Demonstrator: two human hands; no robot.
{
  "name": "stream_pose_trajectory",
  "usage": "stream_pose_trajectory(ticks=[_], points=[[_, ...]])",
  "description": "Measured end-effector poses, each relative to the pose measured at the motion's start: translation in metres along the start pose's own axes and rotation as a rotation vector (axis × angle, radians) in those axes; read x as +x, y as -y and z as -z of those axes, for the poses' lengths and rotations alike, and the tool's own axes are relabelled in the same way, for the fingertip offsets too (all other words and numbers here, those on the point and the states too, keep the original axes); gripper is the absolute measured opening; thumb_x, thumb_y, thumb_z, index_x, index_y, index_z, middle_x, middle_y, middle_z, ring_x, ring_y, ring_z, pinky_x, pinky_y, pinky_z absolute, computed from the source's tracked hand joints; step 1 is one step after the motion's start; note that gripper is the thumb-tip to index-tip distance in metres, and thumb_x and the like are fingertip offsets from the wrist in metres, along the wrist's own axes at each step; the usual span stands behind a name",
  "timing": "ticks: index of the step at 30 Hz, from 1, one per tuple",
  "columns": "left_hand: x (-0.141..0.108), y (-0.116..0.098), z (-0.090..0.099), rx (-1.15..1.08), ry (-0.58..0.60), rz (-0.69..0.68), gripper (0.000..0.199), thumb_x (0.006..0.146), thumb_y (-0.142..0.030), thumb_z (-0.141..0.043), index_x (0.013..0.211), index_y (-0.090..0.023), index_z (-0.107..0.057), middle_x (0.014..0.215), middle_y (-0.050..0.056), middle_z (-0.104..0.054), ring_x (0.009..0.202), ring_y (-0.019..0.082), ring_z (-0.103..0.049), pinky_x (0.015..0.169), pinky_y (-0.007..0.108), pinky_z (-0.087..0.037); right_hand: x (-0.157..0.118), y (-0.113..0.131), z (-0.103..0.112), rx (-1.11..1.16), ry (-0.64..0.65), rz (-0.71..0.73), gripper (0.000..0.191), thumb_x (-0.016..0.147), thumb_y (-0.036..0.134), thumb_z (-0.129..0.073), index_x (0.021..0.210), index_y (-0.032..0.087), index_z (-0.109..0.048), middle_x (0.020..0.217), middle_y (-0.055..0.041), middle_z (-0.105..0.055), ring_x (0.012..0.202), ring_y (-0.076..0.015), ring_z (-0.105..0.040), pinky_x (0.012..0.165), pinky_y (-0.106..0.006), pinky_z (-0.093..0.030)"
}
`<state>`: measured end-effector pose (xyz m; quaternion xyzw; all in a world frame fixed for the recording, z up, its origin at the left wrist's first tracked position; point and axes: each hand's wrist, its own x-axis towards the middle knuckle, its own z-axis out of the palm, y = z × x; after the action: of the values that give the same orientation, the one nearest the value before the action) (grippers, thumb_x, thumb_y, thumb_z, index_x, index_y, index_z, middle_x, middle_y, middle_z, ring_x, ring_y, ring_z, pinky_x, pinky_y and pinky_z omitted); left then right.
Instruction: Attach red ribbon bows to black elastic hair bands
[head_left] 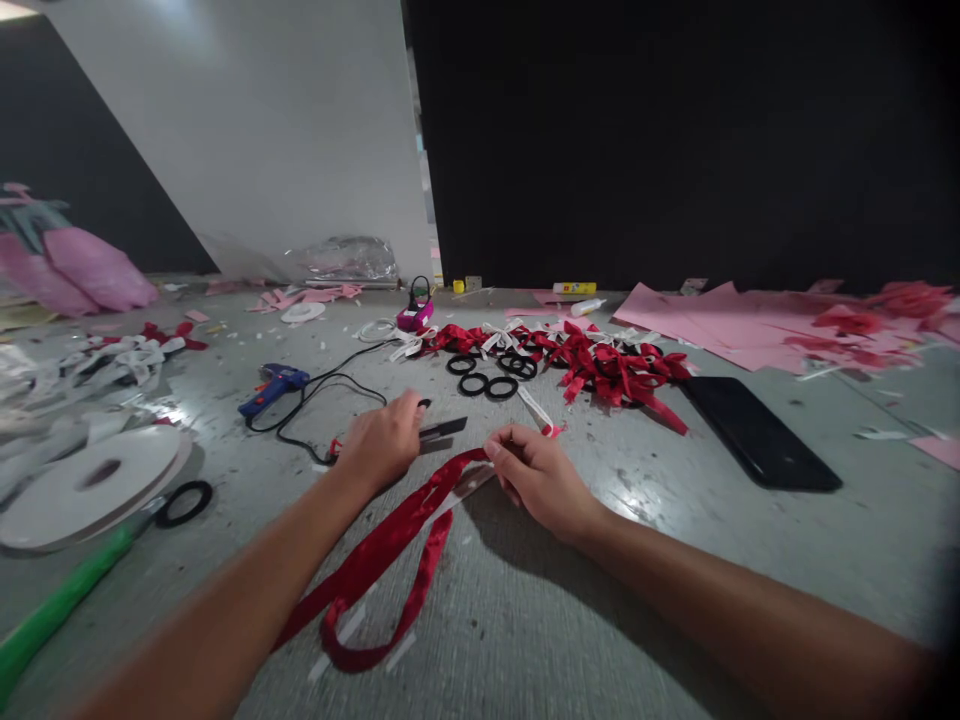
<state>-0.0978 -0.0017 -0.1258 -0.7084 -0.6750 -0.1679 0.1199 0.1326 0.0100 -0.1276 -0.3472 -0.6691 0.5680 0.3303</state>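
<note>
In the head view, the red ribbon (379, 545) lies between the hands: one end meets the right hand (536, 475), and its length slants towards the near left of the scuffed grey work surface (540, 620), passing under the left forearm. It is smooth and satiny, with a slack loop on the near side. The right hand pinches that end between thumb and fingers; the left hand (382, 442) is curled around a dark-bladed tool (446, 429) pointing at the ribbon. Beyond lie round black rings (502, 397) and crumpled red bows (615, 370).
</note>
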Motion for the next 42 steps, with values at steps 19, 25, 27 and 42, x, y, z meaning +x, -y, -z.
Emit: stream_pose_trajectory(ticks=[19,25,27,42], points=[[-0.035,-0.097,0.046,-1.601,-0.161,0.386,0.030,0.093,-0.047,-0.052,0.081,-0.020,-0.045,0.067,-0.003,-0.057,0.053,0.009,-0.050,0.050,0.021,-0.045,-0.037,0.028,-0.031,-0.297,0.010,0.264,0.017,0.093,0.037,-0.054,0.093,0.020,-0.056,0.082,-0.0037,-0.064,0.067,-0.0148,-0.056,0.058,-0.028,-0.041],[-0.033,-0.097,0.042,-1.589,-0.155,0.510,0.026,0.088,-0.044,-0.060,0.086,-0.018,-0.057,0.079,0.000,-0.062,0.066,0.009,-0.058,0.062,0.021,-0.049,-0.036,0.028,-0.035,-0.133,-0.015,0.273,0.033,0.084,0.024,-0.058,0.115,0.018,-0.051,0.080,-0.0014,-0.062,0.066,-0.0140,-0.056,0.058,-0.026,-0.045],[-0.031,-0.096,0.042,-1.583,-0.160,0.532,0.027,0.086,-0.044,-0.063,0.085,-0.017,-0.058,0.077,0.000,-0.061,0.064,0.009,-0.056,0.061,0.021,-0.048,-0.033,0.026,-0.034,-0.077,-0.024,0.303,0.022,0.084,0.022,-0.056,0.105,0.018,-0.054,0.079,-0.0009,-0.060,0.066,-0.0134,-0.054,0.059,-0.026,-0.045],[-0.021,-0.067,0.015,-1.358,-0.139,0.520,0.027,0.089,-0.039,-0.054,0.102,-0.018,-0.065,0.076,0.001,-0.064,0.061,0.010,-0.050,0.054,0.020,-0.040,0.004,0.021,0.022,-0.912,-0.003,0.684,0.030,0.087,0.024,-0.052,0.115,0.014,-0.056,0.107,-0.0123,-0.057,0.084,-0.0194,-0.059,0.064,-0.030,-0.047]])
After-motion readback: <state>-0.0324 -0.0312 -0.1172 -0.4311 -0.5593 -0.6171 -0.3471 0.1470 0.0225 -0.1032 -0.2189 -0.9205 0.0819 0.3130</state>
